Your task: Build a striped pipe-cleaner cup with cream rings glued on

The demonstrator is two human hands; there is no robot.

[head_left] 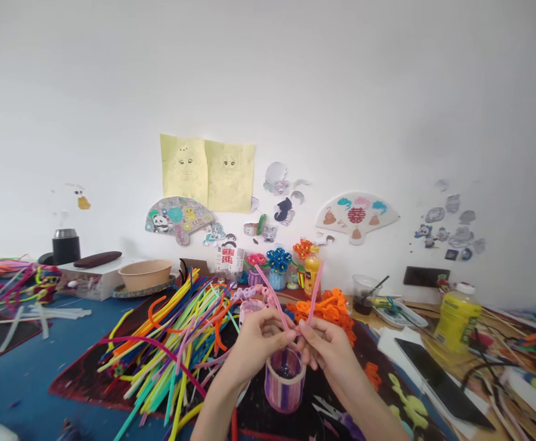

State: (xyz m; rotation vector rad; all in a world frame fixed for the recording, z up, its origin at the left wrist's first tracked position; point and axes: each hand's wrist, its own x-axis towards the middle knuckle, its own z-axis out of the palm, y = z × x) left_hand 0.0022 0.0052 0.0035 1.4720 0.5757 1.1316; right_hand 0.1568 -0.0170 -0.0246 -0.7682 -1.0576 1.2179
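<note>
A pink pipe cleaner (pixel 315 293) is pinched near its middle by both hands, its two ends rising in a V. My left hand (pixel 264 339) grips it from the left with thumb and fingers closed. From the right, my right hand (pixel 323 343) pinches it close beside the left fingertips. Just below the hands stands a small round pot (pixel 284 392) striped in pink and purple, with a pale rim and an open top. Part of its rim is hidden by my fingers. Behind the left hand lies a pink and lilac fuzzy piece (pixel 252 300).
A large heap of coloured pipe cleaners (pixel 171 349) covers the mat at left. Orange twisted pieces (pixel 329 309) lie behind my hands. At right are a phone (pixel 442 380) and a yellow bottle (pixel 458 318). Pipe-cleaner flowers (pixel 279 263) stand near the wall.
</note>
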